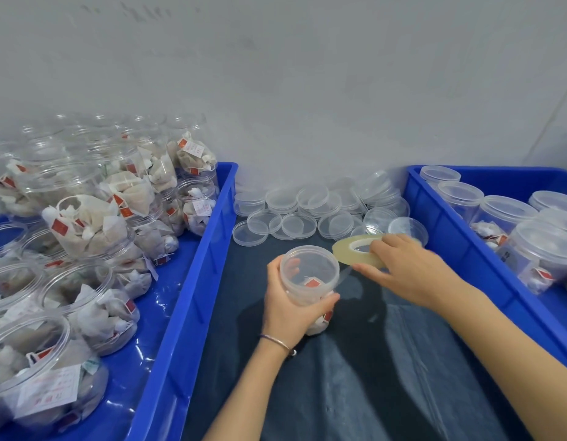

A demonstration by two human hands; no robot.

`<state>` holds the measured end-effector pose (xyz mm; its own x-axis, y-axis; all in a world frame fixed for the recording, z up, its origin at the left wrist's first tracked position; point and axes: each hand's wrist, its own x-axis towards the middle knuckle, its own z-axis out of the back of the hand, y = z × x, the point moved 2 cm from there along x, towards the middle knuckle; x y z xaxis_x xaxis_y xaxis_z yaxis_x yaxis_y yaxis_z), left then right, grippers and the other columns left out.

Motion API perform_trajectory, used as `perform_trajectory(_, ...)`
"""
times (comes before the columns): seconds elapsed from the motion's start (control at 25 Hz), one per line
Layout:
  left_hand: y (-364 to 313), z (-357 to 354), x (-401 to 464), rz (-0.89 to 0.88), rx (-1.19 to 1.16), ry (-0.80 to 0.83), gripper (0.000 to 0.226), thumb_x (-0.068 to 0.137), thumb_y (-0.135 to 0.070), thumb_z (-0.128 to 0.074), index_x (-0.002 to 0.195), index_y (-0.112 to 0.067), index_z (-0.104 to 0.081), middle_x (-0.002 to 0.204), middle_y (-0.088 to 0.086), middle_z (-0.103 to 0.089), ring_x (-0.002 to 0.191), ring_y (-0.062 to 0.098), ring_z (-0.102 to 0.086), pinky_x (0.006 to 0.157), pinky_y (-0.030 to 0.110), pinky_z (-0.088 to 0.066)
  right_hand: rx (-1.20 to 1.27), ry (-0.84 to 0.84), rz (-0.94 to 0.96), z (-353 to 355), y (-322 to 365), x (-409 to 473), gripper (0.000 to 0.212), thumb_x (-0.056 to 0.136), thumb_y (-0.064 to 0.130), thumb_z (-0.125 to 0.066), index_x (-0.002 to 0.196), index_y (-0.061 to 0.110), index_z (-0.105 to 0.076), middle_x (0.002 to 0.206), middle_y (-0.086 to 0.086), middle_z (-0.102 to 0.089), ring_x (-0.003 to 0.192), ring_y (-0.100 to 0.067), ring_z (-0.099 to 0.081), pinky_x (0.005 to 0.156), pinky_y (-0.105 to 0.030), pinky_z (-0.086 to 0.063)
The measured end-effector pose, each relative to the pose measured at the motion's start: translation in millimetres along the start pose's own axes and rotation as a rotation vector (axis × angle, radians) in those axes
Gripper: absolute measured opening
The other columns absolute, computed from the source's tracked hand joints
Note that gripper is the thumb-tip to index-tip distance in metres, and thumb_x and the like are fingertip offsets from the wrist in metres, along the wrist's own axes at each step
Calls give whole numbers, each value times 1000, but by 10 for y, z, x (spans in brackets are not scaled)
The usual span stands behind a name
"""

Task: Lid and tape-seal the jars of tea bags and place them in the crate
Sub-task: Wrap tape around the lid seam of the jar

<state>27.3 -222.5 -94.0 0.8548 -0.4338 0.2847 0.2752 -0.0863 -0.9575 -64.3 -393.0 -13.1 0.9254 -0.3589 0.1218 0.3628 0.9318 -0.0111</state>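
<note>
My left hand [287, 308] grips a clear jar of tea bags [309, 281] from below and behind, its lid on, tilted toward me over the dark table cover. My right hand [409, 268] holds a roll of clear tape [355, 249] just right of the jar's rim. A strip of tape runs from the roll to the lid edge. The crate on the right [441, 224] holds several lidded jars [460, 195].
A blue crate on the left [193, 281] is full of open jars stuffed with tea bags [91, 224]. Several loose clear lids [298, 224] lie in a heap at the back of the table, against the grey wall.
</note>
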Motion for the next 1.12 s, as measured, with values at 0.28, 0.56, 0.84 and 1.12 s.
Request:
perform_trajectory(0.28,17,202,207,30,4,201,82,45,-5,-94,112,-18,-48,116,1,-60,111,7,-60,88,19,-48,-203,-16,143,259,-191,-281,49,81,65,-17,95,30,-48,99,17,-47,99,-3,-42,58,-23,-45)
perform_trajectory(0.56,37,286,212,60,-31,313,85,49,5,-90,121,-5,-47,121,4,-60,115,11,-59,90,24,-50,-209,22,138,219,-324,-256,47,88,60,-12,106,31,-45,106,21,-43,103,-1,-39,68,-20,-39)
perform_trajectory(0.84,39,367,190,83,-38,487,87,51,9,-84,127,-4,-43,127,8,-56,121,12,-55,93,22,-46,-55,55,41,-42,-54,52,44,94,58,-23,105,21,-46,117,12,-44,119,-10,-37,72,-29,-39)
perform_trajectory(1.12,-11,449,173,171,-94,596,100,47,-16,-92,132,-7,-41,137,11,-51,129,17,-48,101,30,-43,106,68,51,-153,204,151,41,97,51,-31,109,15,-47,117,3,-46,116,-16,-38,89,-41,-45)
